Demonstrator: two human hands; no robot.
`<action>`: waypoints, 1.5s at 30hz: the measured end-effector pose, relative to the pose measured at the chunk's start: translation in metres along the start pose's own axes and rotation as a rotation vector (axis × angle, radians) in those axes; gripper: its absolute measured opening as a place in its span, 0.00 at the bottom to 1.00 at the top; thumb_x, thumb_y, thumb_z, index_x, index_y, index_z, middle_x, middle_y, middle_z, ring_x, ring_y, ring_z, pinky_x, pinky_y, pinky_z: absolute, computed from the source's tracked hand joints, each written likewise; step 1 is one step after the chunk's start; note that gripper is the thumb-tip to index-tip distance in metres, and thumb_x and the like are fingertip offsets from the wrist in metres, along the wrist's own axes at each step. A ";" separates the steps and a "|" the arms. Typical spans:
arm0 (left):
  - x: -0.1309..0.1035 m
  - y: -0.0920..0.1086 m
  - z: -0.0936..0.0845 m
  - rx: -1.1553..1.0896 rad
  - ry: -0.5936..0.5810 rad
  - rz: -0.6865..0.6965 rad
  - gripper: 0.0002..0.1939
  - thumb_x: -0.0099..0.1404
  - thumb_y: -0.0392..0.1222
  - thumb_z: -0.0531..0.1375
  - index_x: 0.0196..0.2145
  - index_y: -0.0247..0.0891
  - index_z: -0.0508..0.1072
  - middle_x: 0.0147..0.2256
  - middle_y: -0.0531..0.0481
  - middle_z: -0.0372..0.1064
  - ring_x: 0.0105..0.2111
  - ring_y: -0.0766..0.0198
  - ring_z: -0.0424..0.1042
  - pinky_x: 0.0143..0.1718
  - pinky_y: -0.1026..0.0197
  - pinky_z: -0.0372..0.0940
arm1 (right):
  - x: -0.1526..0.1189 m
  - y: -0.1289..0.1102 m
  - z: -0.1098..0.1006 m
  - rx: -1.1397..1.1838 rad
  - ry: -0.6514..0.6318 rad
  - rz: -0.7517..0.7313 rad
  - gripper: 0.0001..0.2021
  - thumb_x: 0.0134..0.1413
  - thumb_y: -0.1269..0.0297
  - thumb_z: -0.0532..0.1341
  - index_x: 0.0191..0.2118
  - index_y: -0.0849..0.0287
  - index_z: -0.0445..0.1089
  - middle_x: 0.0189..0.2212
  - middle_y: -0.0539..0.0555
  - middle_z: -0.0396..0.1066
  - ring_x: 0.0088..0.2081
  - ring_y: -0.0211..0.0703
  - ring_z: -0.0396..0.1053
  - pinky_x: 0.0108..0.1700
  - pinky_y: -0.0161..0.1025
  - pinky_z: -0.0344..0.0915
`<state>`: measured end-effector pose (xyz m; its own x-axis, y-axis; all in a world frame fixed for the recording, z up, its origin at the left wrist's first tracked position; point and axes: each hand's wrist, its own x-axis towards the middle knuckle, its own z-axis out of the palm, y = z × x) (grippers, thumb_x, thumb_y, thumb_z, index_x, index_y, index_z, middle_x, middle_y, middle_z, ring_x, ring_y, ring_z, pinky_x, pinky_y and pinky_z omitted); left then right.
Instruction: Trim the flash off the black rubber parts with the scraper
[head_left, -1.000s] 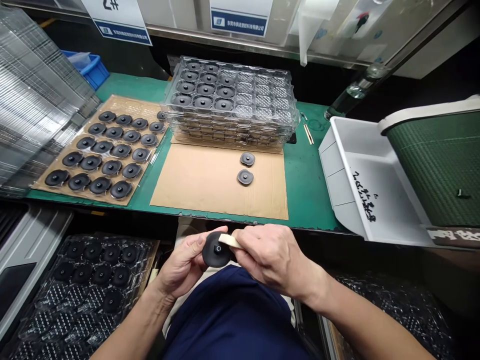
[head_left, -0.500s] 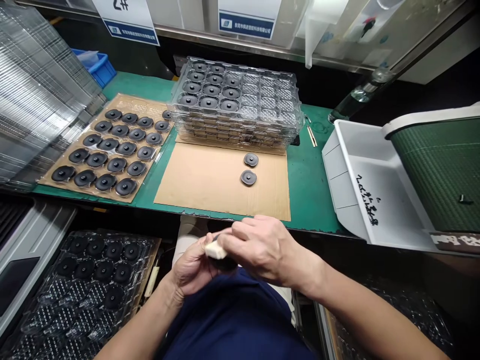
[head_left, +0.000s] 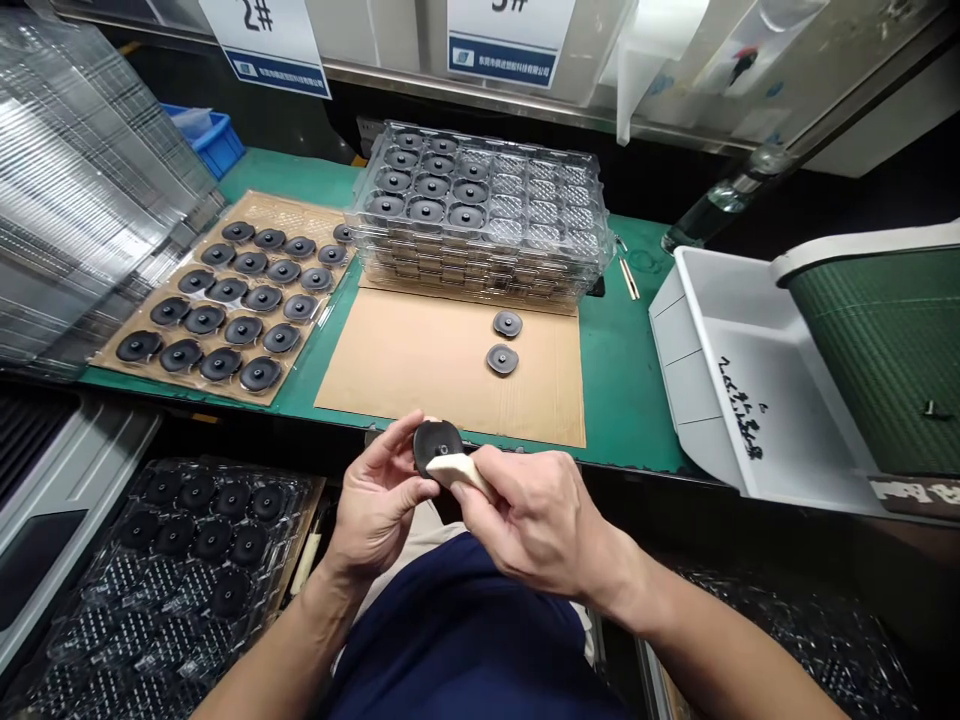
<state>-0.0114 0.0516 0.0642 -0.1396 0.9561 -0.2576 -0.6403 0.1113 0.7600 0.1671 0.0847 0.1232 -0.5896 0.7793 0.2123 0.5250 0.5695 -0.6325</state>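
Observation:
Between the fingers and thumb of my left hand is a round black part, its face with the small central hub turned up. My right hand grips a cream-coloured block, whose end lies against the lower edge of the black part, near the hub. Both hands are in front of the table edge, above my lap. Beyond them, two similar black discs, a nearer one and a farther one, lie on a cardboard sheet.
Stacked clear trays stand behind the cardboard. A tray of black discs is at the left, beside stacked clear sheets. At the right is a grey bin with small black pieces. Another tray sits low at the left.
Both hands have shifted; the black part, mostly hidden before, is now raised and tilted into view. The cream block has moved slightly right and up. The whole view has shifted slightly.

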 end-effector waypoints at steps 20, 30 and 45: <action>-0.006 -0.011 0.009 0.158 -0.086 -0.472 0.15 0.60 0.45 0.72 0.41 0.34 0.80 0.29 0.45 0.77 0.22 0.60 0.76 0.16 0.68 0.63 | -0.019 0.227 0.014 -0.508 0.150 0.838 0.16 0.70 0.57 0.53 0.40 0.62 0.73 0.30 0.57 0.71 0.28 0.39 0.55 0.33 0.39 0.41; 0.007 -0.028 0.018 0.287 -0.073 -0.376 0.42 0.53 0.37 0.76 0.64 0.42 0.69 0.46 0.41 0.79 0.39 0.59 0.76 0.31 0.64 0.71 | -0.025 0.235 0.030 -0.541 0.221 0.788 0.14 0.69 0.57 0.55 0.42 0.62 0.71 0.31 0.56 0.72 0.29 0.37 0.56 0.34 0.40 0.38; 0.012 -0.042 0.020 0.293 0.266 -0.194 0.13 0.61 0.43 0.70 0.42 0.36 0.78 0.38 0.45 0.78 0.39 0.55 0.80 0.45 0.52 0.75 | -0.027 0.236 0.029 -0.530 0.261 0.726 0.13 0.69 0.58 0.55 0.40 0.62 0.71 0.32 0.55 0.74 0.28 0.37 0.59 0.33 0.39 0.38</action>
<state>0.0283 0.0637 0.0412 -0.2520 0.8111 -0.5278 -0.4375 0.3910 0.8097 0.2894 0.1906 -0.0532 0.1148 0.9883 0.1002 0.9599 -0.0844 -0.2672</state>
